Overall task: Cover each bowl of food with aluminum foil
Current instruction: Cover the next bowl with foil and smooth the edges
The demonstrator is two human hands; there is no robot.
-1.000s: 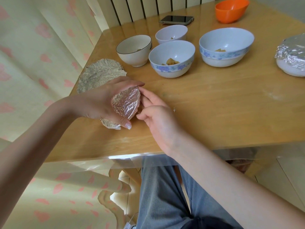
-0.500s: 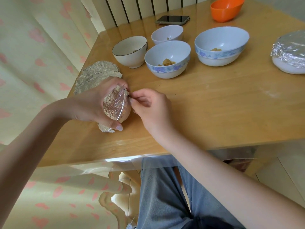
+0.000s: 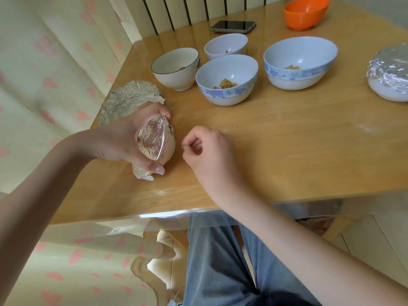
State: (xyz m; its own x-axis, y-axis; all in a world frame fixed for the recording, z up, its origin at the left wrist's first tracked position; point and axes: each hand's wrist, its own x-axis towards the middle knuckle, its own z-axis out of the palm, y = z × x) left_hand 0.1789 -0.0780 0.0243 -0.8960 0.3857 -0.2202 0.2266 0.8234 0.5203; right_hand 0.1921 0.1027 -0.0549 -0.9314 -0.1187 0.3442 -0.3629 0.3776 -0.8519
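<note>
One foil-covered bowl (image 3: 390,76) sits at the table's (image 3: 287,151) right edge; four bowls (image 3: 227,79) mid-table look uncovered. Near the left edge, the left hand (image 3: 132,138) grips a foil piece (image 3: 152,138). The right hand (image 3: 207,149), fingers curled, seems to pinch nothing clear.

Soft daylight, sharp focus, bowed wide-angle edges

You face a wooden table (image 3: 287,151) under soft daylight | cream curtain (image 3: 44,74) with pink hearts at 9 o'clock | slatted chair back (image 3: 187,12) at 12 | pale tiled floor (image 3: 375,235) at 4.
</note>
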